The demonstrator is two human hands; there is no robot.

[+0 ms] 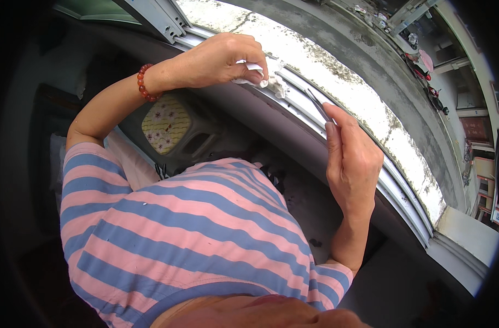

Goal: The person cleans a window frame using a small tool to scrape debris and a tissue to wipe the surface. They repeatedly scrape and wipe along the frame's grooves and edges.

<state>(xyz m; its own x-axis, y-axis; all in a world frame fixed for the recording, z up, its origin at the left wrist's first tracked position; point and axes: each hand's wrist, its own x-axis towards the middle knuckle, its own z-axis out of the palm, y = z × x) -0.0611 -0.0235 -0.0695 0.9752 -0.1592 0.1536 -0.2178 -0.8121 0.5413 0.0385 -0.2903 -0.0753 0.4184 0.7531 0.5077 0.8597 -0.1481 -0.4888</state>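
My left hand (pixel 237 61), with a red beaded bracelet (pixel 142 82) on its wrist, pinches a crumpled white tissue (pixel 255 74) over the metal window track (pixel 302 96). Just right of those fingers, a crumpled white piece (pixel 279 87) with dark smudges lies on the track. My right hand (pixel 352 151) holds slim dark metal tweezers (pixel 315 102) between thumb and fingers. Their tips point up and left above the track, a short way from the smudged piece. Dark specks show along the lower right of the track.
A sliding window frame (pixel 161 18) stands at the track's upper left end. A stool or chair with a flowered yellow cushion (pixel 166 125) is below the left arm. Beyond the sill runs a pale concrete ledge (pixel 339 69), with a street far below.
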